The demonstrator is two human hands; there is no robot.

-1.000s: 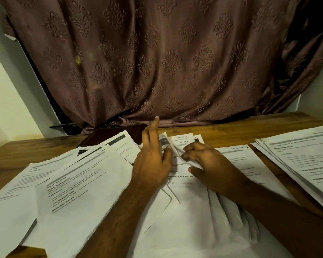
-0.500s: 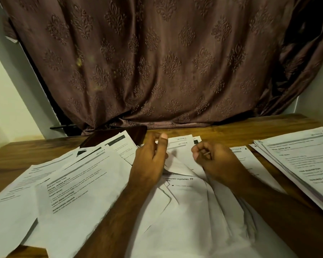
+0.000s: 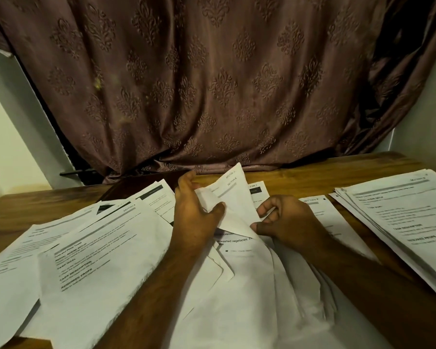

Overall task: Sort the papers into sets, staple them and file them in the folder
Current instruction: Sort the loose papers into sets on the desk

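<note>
We are mid-sort: our left hand (image 3: 195, 217) and right hand (image 3: 285, 220) both pinch lifted sheets (image 3: 233, 200) in the middle. One stack (image 3: 400, 215) lies squared at right; no stapler or folder is identifiable.

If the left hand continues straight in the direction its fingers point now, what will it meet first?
Probably the dark flat object lying just beyond the left hand, then the curtain. Depth is unclear from this one view.

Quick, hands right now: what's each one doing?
Left hand: pinching the lifted sheets between thumb and fingers.
Right hand: fingers curled, gripping those sheets' lower edge.
</note>
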